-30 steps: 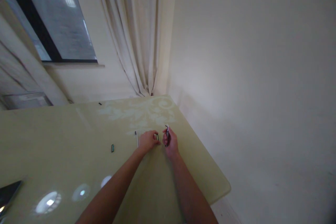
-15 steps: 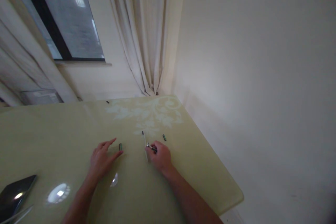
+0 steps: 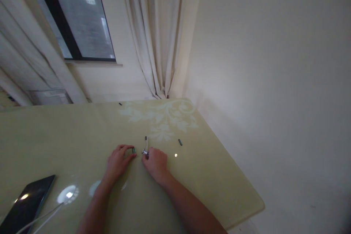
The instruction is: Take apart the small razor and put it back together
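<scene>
My left hand [image 3: 118, 161] has its thumb and fingertips closed on the two ends of a small dark-green oblong piece [image 3: 134, 150], too small to make out fully. In my right hand [image 3: 157, 163] is a razor [image 3: 145, 152], its silver T-shaped head poking out toward the left hand; the fingers hide most of the handle. Just beyond that hand lies a toothbrush [image 3: 146, 140] with a dark head and a pale handle, partly hidden. A similar dark oblong piece [image 3: 180, 142] rests farther right.
The glossy pale-green table [image 3: 219, 186] ends at a rounded right corner near the wall. A dark tablet [image 3: 30, 203] lies at the left front, with a white cable [image 3: 41, 220] across it. One tiny dark piece [image 3: 120, 104] sits near the back edge.
My left hand has closed its fingers on the small green piece, which it was only beside before. My right hand has moved left with the razor, closer to the left hand. The view has shifted slightly.
</scene>
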Demonstrator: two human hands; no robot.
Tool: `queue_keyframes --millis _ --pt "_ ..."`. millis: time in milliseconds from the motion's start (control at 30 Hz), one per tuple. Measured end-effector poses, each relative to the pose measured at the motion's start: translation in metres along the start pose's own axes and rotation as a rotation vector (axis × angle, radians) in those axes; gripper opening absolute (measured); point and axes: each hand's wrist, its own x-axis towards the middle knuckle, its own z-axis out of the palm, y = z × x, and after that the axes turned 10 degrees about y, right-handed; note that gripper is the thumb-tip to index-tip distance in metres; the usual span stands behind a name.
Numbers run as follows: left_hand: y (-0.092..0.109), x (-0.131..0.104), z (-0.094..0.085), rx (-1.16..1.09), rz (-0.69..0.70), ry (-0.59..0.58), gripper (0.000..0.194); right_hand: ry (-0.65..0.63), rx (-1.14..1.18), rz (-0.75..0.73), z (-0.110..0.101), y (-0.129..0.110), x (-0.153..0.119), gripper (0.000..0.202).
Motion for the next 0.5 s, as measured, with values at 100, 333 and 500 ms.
queue_keyframes --millis 100,333,500 --pt "-0.007 0.002 0.0 -0.12 -0.007 0.039 0.041 0.003 0.027 -0.019 0.002 -0.007 0.0 0.029" --pt "0.036 -0.011 -0.011 -0.465 -0.028 0.189 0.048 -0.13 0.769 -0.054 -0.018 0.05 0.0 0.041" --pt "0.085 -0.036 -0.003 -0.642 0.072 0.066 0.041 -0.263 1.237 0.221 -0.036 0.088 -0.012 0.041"
